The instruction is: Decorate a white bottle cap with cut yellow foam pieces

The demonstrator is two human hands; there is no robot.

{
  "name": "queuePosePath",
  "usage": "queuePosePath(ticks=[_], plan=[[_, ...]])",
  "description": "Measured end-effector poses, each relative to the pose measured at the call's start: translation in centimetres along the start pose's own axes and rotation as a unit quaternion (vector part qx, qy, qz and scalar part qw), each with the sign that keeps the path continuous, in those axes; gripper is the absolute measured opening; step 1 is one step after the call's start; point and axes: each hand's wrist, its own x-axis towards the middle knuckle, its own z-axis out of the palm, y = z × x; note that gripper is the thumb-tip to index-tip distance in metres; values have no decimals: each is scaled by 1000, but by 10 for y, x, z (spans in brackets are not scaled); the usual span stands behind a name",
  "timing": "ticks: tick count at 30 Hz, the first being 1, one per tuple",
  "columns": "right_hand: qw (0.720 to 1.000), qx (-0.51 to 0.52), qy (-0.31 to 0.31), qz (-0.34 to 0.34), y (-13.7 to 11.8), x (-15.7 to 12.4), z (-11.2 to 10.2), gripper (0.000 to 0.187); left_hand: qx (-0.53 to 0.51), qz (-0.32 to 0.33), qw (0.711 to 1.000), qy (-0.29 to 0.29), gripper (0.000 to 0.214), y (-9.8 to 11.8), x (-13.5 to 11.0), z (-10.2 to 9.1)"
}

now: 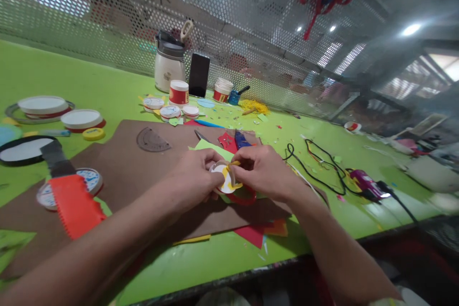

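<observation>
Over the brown board (122,167), my left hand (193,172) is closed on a small round white disc (218,170) with yellow pieces on its face. My right hand (265,169) pinches a thin yellow piece (233,164) at the disc's right side. A red curved rim (247,198) shows just below my right fingers; whether it joins the disc I cannot tell. Light green paper (204,145) lies beyond my fingers, near red paper (227,141) and a dark blue piece (243,139). My fingers partly cover the disc.
A clear protractor (152,139) lies on the board. Orange zigzag-edged scissors (77,205) rest at the left on a blue-marked lid (91,179). A white jug (168,69), a phone (199,75) and tubs stand at the back. A purple corded tool (366,184) lies right.
</observation>
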Motion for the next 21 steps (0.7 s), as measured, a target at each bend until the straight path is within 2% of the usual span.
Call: queuePosePath(ticks=[13, 18, 21], plan=[[1000, -13, 6, 6, 2, -1, 3, 15, 6, 10, 1000, -11, 26, -6, 1, -1], [998, 65, 3, -13, 3, -2, -1, 17, 10, 10, 1000, -3, 25, -3, 0, -4], [991, 123, 55, -20, 4, -2, -3, 16, -17, 27, 999, -9, 24, -5, 0, -6]])
